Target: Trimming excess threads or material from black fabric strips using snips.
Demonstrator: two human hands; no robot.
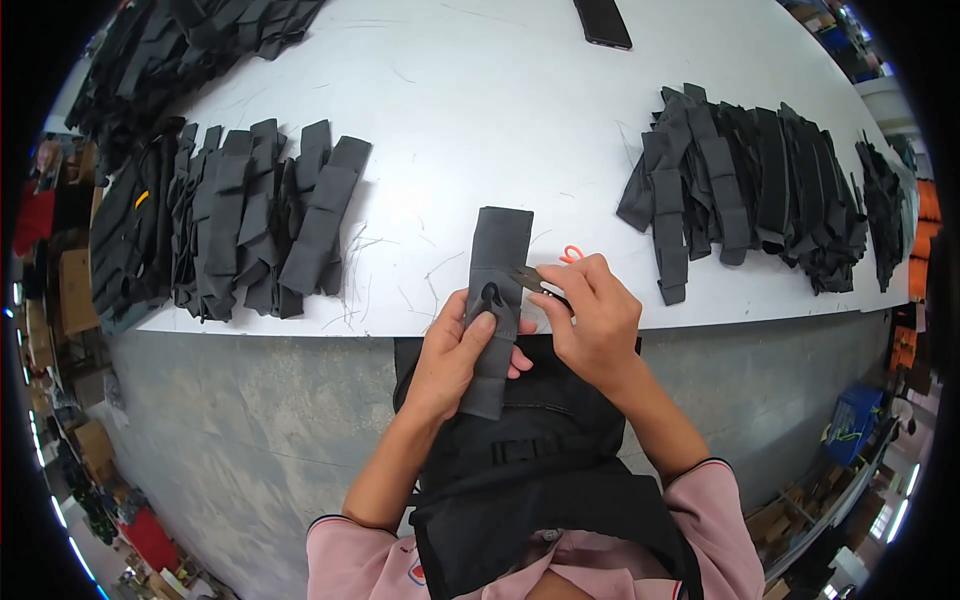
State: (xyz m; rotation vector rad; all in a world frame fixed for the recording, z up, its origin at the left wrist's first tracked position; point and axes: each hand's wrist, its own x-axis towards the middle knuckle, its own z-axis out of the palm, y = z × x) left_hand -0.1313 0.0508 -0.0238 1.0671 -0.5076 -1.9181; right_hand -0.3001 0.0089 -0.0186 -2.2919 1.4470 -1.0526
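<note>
My left hand (452, 352) is closed around a dark grey fabric strip (500, 238), its thumb pressing on the front beside a small dark fold or loop. The strip stands nearly upright past the table's near edge, with sewn seams across it. In my right hand (598, 322) is a pair of dark thread snips (528, 279), gripped between thumb and fingers. The tips of the snips lie against the strip's right edge. An orange loop (572, 254) shows just behind my right fingers; whether it belongs to the snips I cannot tell.
Stacks of similar strips lie on the white table (430, 130): one pile (245, 215) at left, another (750, 190) at right. More dark fabric (190, 50) fills the far left. A black phone (604, 22) rests at the far edge. Loose threads are scattered about.
</note>
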